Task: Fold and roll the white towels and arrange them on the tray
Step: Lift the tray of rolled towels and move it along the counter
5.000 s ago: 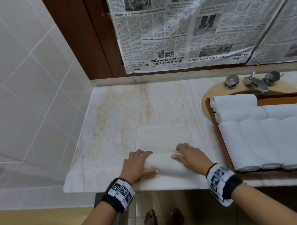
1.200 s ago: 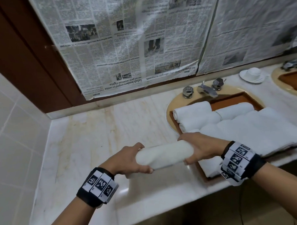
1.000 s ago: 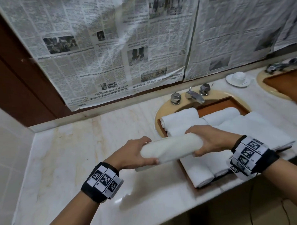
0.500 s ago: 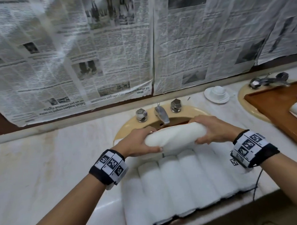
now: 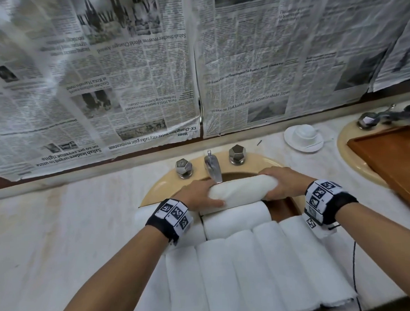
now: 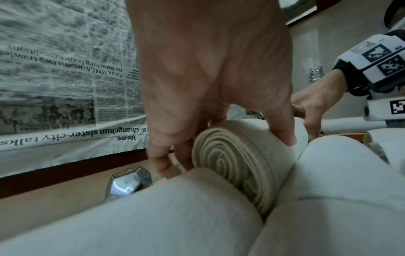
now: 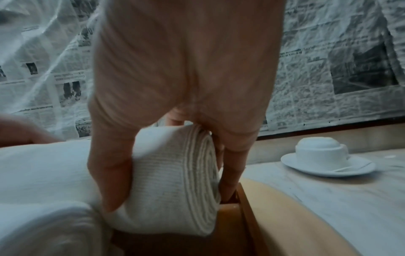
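Marble counter [image 5: 61, 232], tightly rolled white towel [image 5: 243, 187], spiral ends, both hands gripping.

I read on the upside-down left newspaper sheet [image 5: 90, 89]: "Sabah leaders urged to unite", "KK-Changchun sister-city talks gain momentum". The upright right newspaper sheet [image 5: 277, 58] reads "quake on Hokkaido island latest to shake Japan".

My right hand [image 7: 181, 83] grips the end of the rolled towel [image 7: 175, 181], center frame: thumb on its near side, fingers [image 7: 232, 166] behind the spiral end. Roll sits at the tray's wooden edge [image 7: 247, 213], another roll [image 7: 48, 228] lower left. Upside-down cup on saucer [image 7: 326, 159] right on the counter, newspaper [image 7: 342, 69] behind.
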Action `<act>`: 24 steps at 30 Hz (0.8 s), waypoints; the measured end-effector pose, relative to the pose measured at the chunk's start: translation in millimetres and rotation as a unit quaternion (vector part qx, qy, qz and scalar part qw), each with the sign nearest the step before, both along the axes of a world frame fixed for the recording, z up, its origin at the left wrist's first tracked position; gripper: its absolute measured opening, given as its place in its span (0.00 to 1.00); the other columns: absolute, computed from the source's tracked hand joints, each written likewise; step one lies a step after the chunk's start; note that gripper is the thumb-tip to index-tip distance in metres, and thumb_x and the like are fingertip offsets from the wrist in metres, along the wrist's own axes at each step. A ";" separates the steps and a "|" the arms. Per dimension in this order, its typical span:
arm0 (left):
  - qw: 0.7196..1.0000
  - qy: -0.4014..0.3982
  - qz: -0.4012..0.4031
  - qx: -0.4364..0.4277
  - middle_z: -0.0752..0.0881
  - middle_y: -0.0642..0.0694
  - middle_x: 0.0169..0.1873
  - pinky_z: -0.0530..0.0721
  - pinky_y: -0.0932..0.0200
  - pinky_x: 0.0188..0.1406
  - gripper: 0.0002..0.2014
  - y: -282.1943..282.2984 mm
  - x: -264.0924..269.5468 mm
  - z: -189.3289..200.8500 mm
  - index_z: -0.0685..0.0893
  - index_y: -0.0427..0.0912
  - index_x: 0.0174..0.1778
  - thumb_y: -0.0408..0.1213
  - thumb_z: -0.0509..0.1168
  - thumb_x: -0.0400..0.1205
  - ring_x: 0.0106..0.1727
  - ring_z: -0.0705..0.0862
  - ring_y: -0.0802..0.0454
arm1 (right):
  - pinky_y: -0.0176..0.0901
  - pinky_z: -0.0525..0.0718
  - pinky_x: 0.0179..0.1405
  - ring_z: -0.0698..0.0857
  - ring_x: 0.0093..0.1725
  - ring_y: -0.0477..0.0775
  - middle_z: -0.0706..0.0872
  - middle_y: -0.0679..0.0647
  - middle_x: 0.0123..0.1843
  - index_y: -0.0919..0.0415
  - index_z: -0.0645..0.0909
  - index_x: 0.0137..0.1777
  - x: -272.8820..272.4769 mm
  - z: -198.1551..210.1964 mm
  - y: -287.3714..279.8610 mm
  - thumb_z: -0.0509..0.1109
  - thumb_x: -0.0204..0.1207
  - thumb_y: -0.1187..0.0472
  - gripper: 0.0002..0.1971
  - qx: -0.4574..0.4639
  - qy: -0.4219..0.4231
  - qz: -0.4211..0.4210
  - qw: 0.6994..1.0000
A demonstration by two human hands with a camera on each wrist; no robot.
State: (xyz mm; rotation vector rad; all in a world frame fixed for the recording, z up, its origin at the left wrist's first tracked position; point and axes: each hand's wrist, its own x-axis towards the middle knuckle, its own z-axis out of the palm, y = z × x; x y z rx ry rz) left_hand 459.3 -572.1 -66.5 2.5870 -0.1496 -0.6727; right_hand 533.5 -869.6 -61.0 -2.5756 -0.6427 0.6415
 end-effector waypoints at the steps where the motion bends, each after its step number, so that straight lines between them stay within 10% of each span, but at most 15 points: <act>1: 1.000 0.012 0.007 0.018 0.82 0.52 0.68 0.78 0.47 0.68 0.34 0.0 0.5 -0.6 0.76 0.60 0.72 0.69 0.69 0.72 0.65 0.81 0.47 | 0.43 0.76 0.63 0.78 0.62 0.49 0.80 0.45 0.63 0.46 0.76 0.71 3.1 -2.2 0.5 0.83 0.63 0.49 0.35 -0.005 0.007 0.002 1.000; 14: 0.992 0.082 0.053 0.082 0.80 0.47 0.70 0.72 0.36 0.73 0.39 -15.0 -4.3 2.0 0.76 0.55 0.72 0.70 0.56 0.67 0.69 0.78 0.42 | 0.45 0.81 0.57 0.80 0.60 0.54 0.77 0.47 0.57 0.45 0.78 0.70 10.6 -15.4 18.8 0.81 0.64 0.50 0.32 -0.069 0.052 -0.008 0.996; 20: 0.991 0.043 0.057 0.111 0.74 0.47 0.72 0.73 0.39 0.70 0.28 1.8 -11.4 -2.5 0.73 0.52 0.78 0.58 0.56 0.82 0.73 0.74 0.44 | 0.50 0.73 0.71 0.71 0.73 0.57 0.69 0.53 0.74 0.46 0.63 0.81 11.7 -14.8 10.1 0.72 0.47 0.32 0.57 -0.060 0.086 -0.080 0.991; 24: 0.990 0.039 0.054 0.122 0.75 0.48 0.68 0.74 0.40 0.66 0.26 3.9 -13.5 -4.6 0.74 0.53 0.76 0.58 0.58 0.82 0.71 0.75 0.44 | 0.47 0.75 0.66 0.73 0.71 0.55 0.71 0.53 0.76 0.49 0.65 0.79 9.3 -19.0 6.9 0.74 0.69 0.34 0.42 0.014 0.097 -0.162 0.982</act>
